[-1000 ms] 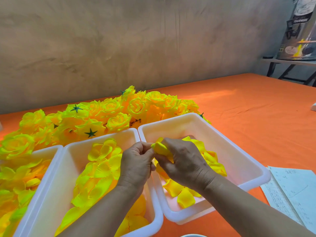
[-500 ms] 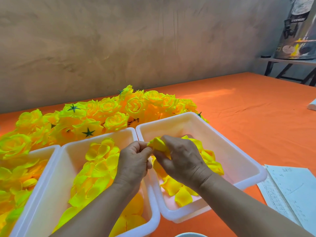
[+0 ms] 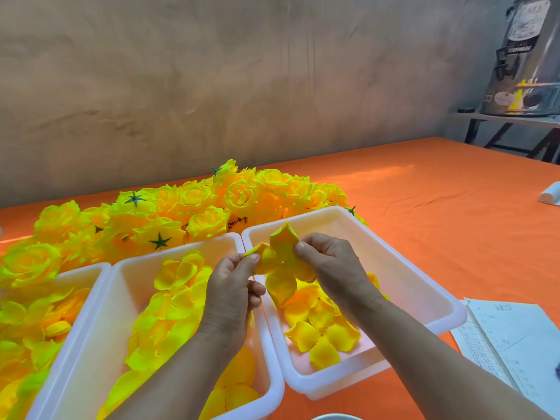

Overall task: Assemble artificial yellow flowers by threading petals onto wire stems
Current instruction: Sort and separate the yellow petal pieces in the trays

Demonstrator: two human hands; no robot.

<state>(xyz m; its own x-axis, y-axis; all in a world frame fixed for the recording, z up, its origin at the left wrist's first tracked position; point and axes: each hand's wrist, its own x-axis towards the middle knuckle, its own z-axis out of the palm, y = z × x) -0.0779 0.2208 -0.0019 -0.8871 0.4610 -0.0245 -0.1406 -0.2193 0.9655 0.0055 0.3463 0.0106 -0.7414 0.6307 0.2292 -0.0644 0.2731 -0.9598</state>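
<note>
The left grip [image 3: 233, 286] pinches one lobe of a yellow petal piece [image 3: 283, 244] between thumb and forefinger, the other fingers curled under. The right grip [image 3: 330, 265] pinches the opposite side of the same piece, thumb on top and fingers folded behind it. The piece has several lobes: one points up, one hangs down between the two wrists, and one folds over the left thumb. It is held in the air above the left end of the right tray [image 3: 394, 268], close to the rim that this tray shares with the middle tray [image 3: 103, 328].

Below the hands, loose single petals [image 3: 321, 331] lie on the floor of the right tray. The middle tray holds a heap of larger petal layers [image 3: 172, 301], and the left forearm crosses over its near end. A third white tray, the left tray [image 3: 91, 286], touches the middle one and is packed with more yellow petals [image 3: 30, 322].

Behind the three trays a pile of finished flowers [image 3: 197, 204] rests on the counter [image 3: 424, 207], which is covered in orange cloth; some lie face down and show a green star calyx [image 3: 159, 241]. Paper sheets [image 3: 515, 338] lie just right of the right tray. A small white object [image 3: 550, 192] sits at the far right edge. A metal container [image 3: 527, 56] stands on a stand in the corner, against the plaster wall [image 3: 212, 86].
</note>
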